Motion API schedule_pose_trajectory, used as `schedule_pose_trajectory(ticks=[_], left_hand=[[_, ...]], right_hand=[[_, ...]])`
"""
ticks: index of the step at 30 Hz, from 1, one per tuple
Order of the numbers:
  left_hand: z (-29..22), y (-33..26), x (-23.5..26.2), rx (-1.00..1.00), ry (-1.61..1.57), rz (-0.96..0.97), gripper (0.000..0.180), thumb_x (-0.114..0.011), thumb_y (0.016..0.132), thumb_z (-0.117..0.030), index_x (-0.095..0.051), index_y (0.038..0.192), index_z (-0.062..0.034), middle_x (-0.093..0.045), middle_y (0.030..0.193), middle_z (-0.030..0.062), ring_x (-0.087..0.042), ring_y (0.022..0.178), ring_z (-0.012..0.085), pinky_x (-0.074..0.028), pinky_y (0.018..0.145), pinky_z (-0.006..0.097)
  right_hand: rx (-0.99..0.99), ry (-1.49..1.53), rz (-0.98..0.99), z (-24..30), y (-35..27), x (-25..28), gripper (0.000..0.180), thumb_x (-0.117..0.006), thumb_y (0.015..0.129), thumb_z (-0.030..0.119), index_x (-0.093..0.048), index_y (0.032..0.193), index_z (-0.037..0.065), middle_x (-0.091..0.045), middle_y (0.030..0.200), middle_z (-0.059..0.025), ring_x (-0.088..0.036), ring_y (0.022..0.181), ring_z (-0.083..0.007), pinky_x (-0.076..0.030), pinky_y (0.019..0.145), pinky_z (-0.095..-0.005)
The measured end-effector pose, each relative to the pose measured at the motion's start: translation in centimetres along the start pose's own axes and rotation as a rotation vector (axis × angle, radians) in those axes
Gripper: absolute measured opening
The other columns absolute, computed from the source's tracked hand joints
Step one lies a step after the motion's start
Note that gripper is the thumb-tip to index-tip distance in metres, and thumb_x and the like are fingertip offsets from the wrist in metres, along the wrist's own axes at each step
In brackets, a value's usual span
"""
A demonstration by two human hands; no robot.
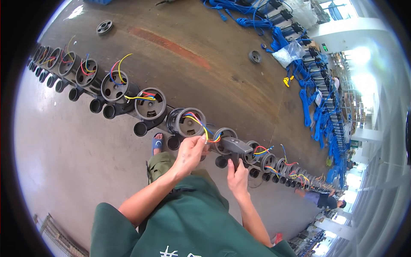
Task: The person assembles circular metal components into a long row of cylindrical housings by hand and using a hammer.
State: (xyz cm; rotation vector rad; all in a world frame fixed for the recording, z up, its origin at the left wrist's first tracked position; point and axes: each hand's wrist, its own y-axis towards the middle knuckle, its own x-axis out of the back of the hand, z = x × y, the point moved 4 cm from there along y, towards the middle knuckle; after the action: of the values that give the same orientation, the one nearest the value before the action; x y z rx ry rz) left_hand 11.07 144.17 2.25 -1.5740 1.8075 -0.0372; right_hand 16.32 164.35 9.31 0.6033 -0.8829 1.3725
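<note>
Between two round housings point(190, 126), my left hand point(190, 152) seems to pinch coloured wires point(214, 140), probably steadying them; just right, my right hand's point(238, 176) fingers wrap the grey tool point(236, 145).

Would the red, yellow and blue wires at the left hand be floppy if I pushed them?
Probably bendy but slightly springy: the wires arch from the round housing to the left hand. They're likely light, since they're so thin.
</note>
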Motion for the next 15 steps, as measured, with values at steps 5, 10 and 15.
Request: schedule_pose_trajectory(ticks=[5, 10, 15], left_hand=[[-0.3, -0.8, -0.2, -0.065, -0.019, -0.088, 0.042, -0.053, 0.110, -0.037, -0.068, 0.103, 0.0024, -0.066, 0.087, 0.0030, -0.069, 0.088, 0.0139, -0.062, 0.084, 0.034], [-1.2, -1.4, -1.5, -0.103, -0.040, -0.138, 0.042, -0.052, 0.110, -0.034, -0.056, 0.081, -0.0041, -0.074, 0.101, 0.0157, -0.075, 0.091, 0.0222, -0.064, 0.080, 0.037], [-0.5, -1.8, -1.7, -0.110, -0.010, -0.212, 0.039, -0.052, 0.110, -0.033, -0.062, 0.094, 0.0021, -0.073, 0.109, 0.0203, -0.076, 0.095, 0.0291, -0.065, 0.082, 0.043]], right_hand=[[-0.037, 0.080, 0.159, 4.4, 2.1, 5.1, 0.033, -0.062, 0.104, 0.028, -0.062, 0.093, -0.003, -0.054, 0.060, -0.0121, -0.053, 0.054, -0.0159, -0.042, 0.053, -0.0357], [0.210, 0.069, 0.088, 1.4, 1.6, 3.5, 0.027, -0.061, 0.103, 0.026, -0.059, 0.103, -0.001, -0.066, 0.068, -0.0235, -0.069, 0.065, -0.0448, -0.054, 0.058, -0.0519], [0.119, 0.115, 0.176, -0.8, 3.1, 3.2, 0.034, -0.063, 0.100, 0.033, -0.063, 0.100, -0.001, -0.068, 0.073, -0.0268, -0.069, 0.071, -0.0477, -0.055, 0.064, -0.0563]])
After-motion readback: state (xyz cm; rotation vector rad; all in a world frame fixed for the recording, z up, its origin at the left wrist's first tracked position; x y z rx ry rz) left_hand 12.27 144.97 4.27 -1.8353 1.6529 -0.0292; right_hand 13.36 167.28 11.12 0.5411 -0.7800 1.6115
